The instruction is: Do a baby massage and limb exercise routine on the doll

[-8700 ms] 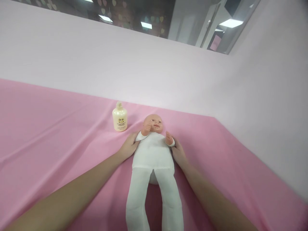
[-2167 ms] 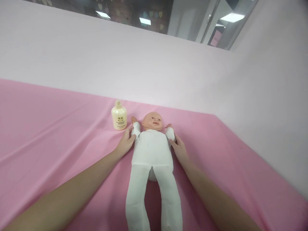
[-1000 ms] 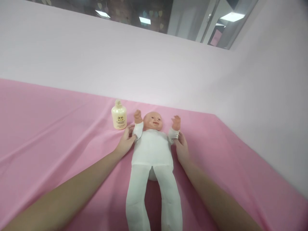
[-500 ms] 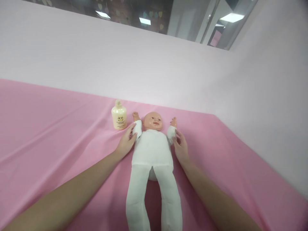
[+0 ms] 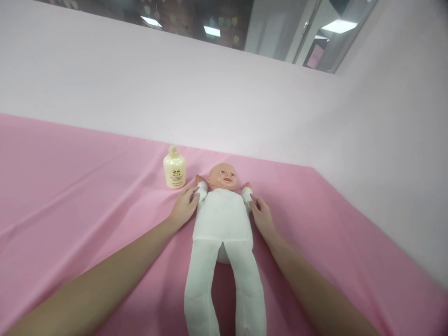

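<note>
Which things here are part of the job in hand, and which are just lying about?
In the job:
- doll, face up
- left hand, at one sleeve
- right hand, at the other sleeve
- cloth, under the doll

Apparently just there:
- bottle, upright, untouched
- wall

Doll, both arms: bent inward toward chest and chin in the earliest picture, now spread beside the head, lying lower than a second ago. Arm by your left hand: swung off the chin. Arm by your right hand: drawn in from a wider spread, your hand shifted slightly inward with it.
</note>
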`<state>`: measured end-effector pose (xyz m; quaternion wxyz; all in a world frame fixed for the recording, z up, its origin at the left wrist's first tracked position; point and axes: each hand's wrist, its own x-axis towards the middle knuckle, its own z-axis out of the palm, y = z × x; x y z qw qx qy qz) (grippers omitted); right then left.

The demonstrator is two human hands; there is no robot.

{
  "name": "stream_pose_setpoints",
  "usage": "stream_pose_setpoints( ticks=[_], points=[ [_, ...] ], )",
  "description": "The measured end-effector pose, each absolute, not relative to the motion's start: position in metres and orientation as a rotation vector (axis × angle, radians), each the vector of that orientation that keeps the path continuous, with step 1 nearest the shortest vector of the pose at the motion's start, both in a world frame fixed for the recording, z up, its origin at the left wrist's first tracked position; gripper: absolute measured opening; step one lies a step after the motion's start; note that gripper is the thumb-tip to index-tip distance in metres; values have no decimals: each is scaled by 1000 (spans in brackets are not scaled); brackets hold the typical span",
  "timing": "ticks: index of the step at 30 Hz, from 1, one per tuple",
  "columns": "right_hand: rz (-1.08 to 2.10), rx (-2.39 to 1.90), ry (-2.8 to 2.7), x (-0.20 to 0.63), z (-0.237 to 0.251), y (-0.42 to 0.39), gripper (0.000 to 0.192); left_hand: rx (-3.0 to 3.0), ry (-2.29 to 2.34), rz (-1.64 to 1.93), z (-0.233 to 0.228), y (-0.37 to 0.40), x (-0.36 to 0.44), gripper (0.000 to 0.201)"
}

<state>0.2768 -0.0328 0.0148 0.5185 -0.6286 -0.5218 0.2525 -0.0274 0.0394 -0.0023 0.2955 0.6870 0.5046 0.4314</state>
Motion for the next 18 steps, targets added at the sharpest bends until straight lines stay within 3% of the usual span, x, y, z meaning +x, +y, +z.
stream_pose_setpoints(
  ticks=[7,12,18],
  points=[
    [673,-1508,-1222,281,6,-28,50,1843,1361,1009,4,32,-28,57],
    [762,-1399,-1154,283,4,-26,46,1659,1223,1134,3,31,-27,67],
    [911,-1184,-1008,280,7,-27,56,1416,1018,1241,7,28,-22,72]
  ],
)
